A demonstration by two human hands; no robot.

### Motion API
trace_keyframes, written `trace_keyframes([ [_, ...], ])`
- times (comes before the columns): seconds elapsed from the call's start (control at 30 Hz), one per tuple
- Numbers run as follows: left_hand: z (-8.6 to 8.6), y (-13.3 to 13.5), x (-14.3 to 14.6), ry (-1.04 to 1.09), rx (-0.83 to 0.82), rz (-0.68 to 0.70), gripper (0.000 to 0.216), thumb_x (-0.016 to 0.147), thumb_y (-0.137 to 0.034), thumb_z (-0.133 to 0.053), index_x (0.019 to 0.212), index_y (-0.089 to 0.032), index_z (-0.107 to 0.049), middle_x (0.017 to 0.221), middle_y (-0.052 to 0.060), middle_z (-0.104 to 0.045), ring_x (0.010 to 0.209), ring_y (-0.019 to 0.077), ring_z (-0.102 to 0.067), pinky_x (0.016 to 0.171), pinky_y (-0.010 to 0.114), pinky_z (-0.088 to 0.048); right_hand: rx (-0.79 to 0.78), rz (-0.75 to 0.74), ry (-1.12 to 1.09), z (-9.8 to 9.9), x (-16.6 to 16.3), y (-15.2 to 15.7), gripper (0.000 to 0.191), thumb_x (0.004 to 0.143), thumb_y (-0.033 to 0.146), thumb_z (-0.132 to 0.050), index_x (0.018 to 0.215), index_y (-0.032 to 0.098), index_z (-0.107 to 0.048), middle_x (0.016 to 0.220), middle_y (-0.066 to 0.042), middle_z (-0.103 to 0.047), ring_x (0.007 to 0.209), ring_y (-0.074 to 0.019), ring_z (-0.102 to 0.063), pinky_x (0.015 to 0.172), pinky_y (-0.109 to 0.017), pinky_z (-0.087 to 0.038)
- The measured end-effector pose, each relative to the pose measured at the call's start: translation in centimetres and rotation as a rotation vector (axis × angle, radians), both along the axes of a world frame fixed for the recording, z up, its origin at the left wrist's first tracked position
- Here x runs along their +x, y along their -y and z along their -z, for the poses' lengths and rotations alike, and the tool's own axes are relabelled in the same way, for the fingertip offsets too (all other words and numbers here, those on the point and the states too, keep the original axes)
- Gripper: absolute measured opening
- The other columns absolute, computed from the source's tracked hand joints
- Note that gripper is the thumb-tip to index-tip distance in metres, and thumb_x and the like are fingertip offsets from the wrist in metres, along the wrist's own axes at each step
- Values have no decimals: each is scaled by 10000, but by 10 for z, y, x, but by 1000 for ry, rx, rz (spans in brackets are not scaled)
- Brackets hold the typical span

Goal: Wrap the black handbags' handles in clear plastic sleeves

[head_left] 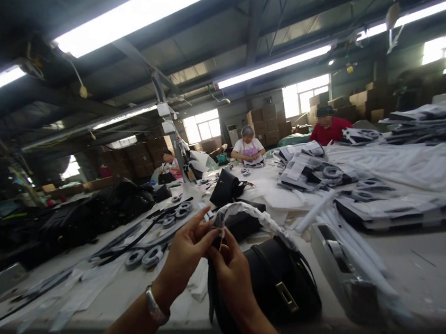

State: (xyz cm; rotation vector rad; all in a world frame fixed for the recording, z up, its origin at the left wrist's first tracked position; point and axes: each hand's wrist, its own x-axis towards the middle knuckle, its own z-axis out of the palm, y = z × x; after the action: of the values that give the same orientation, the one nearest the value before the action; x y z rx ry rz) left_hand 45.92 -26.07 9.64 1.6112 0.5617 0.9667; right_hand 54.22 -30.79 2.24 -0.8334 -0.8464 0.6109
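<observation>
My left hand (185,253) and my right hand (233,279) meet above the near table edge, both pinched on the end of a strap wrapped in white paper (242,211). The strap arches over to a black handbag (278,284) with a gold clasp (287,296), which lies just right of my hands. A black strap end hangs down below my right hand. A metal watch sits on my left wrist.
The long white worktable (415,267) carries rolls of tape (145,259), black straps, another black bag (224,187), a tape dispenser (340,267) and stacks of wrapped parts (394,206). Three other people work at the far end. Dark bags pile up at left.
</observation>
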Motion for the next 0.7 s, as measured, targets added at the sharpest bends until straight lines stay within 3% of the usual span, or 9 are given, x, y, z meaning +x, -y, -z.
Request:
trace_keyframes([
  [0.07,3,1,-2,4,-23,-6,713,783,-297,-772,1416,-242,-449,1152,95,-707,946,209,-682,719,231,-541,-15,3,-6,0,0,1,611,844,327,-650,1396,158,-452,823,-37,-756,758,-216,-689,723,-308,-530],
  [0.2,4,-2,-7,-18,-45,-25,721,753,-300,-797,1397,-221,-482,1081,76,-733,907,186,-679,756,235,-526,-13,0,16,1,2,-1,630,849,314,-640,1421,162,-424,777,-9,-755,744,-204,-689,722,-295,-520],
  [0.33,1,-9,-10,-56,-44,-24,600,726,-274,-818,1275,-167,-602,1013,77,-745,943,200,-673,852,271,-509,-17,-1,108,9,5,-2,637,857,294,-634,1438,200,-390,927,-23,-768,864,-213,-702,806,-302,-505],
  [0.43,3,-15,-10,-32,-14,9,577,759,-254,-794,1293,-189,-585,981,54,-740,915,177,-671,850,261,-500,-44,-26,171,18,7,-1,572,874,266,-608,1414,220,-424,968,-25,-767,922,-221,-703,839,-311,-499],
  [0.53,15,-18,-11,-47,-15,87,586,787,-240,-770,1330,-207,-550,1024,62,-731,941,175,-660,820,244,-496,-29,-28,166,23,10,0,596,886,244,-586,1444,209,-381,941,-22,-774,912,-226,-707,856,-326,-496],
  [0.7,41,-20,-15,-63,14,75,464,808,-271,-749,1241,-166,-619,1066,106,-727,972,215,-663,828,278,-503,-11,-50,155,24,13,0,705,879,218,-587,1506,233,-266,1000,-3,-770,877,-210,-706,870,-323,-496],
])
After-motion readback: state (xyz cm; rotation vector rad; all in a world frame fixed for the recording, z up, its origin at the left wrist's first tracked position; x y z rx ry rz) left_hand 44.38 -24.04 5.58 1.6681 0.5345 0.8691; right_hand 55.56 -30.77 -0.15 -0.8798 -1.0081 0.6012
